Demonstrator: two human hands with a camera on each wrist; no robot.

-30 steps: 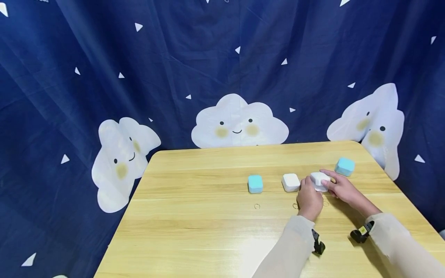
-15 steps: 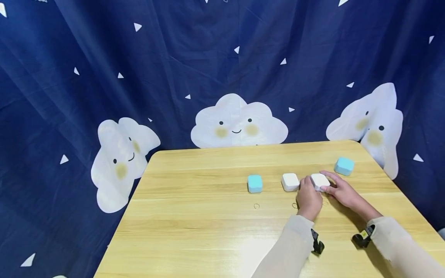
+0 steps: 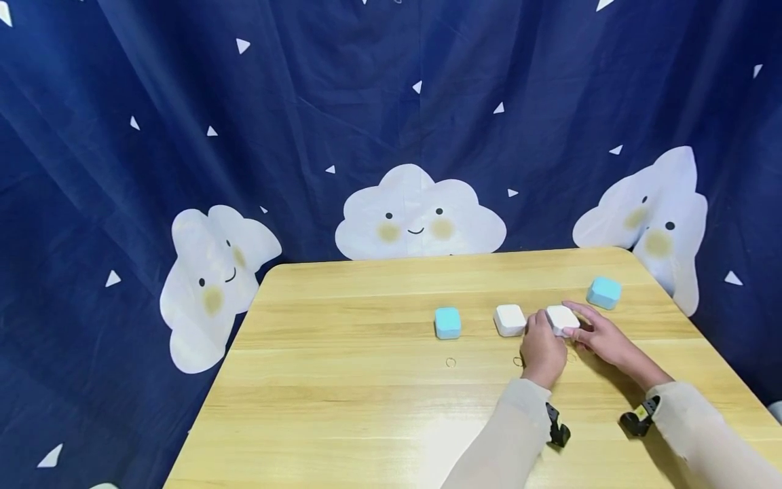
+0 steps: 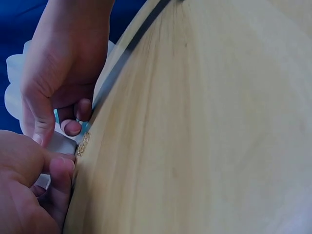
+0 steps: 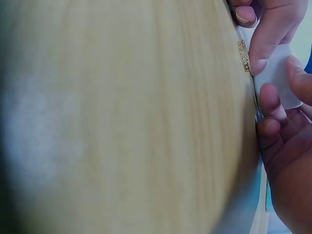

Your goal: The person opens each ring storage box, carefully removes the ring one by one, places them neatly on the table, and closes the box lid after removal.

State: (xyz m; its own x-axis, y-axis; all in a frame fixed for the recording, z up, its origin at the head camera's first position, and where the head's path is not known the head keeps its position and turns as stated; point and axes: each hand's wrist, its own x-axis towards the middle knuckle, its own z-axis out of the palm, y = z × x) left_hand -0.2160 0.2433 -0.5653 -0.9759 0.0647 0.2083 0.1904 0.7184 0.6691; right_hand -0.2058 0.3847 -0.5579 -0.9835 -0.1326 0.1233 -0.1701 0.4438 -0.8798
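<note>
A small white lidded box (image 3: 562,320) with rounded corners sits on the table between the two hands. My left hand (image 3: 544,350) holds its left side, fingers bent against it. On the right, my right hand (image 3: 601,336) grips the same box, thumb at the front and index finger reaching round the back. The right wrist view shows the box's smooth white side (image 5: 275,73) between the fingers of both hands. Close in front of it lies a thin gold-coloured ring (image 4: 83,144) with a patterned surface. The lid's upper face looks flat and level.
Left of the hands stand another white box (image 3: 510,320) and a light blue box (image 3: 448,323). A second light blue box (image 3: 604,292) stands behind the right hand. Thin rings (image 3: 451,363) lie in front of boxes on the wooden table (image 3: 342,407). A blue curtain (image 3: 305,136) hangs behind.
A second ago the white box's upper part stood raised and tilted over its base; now it lies down flat. The right hand has lowered slightly with it; the left hand has stayed put.
</note>
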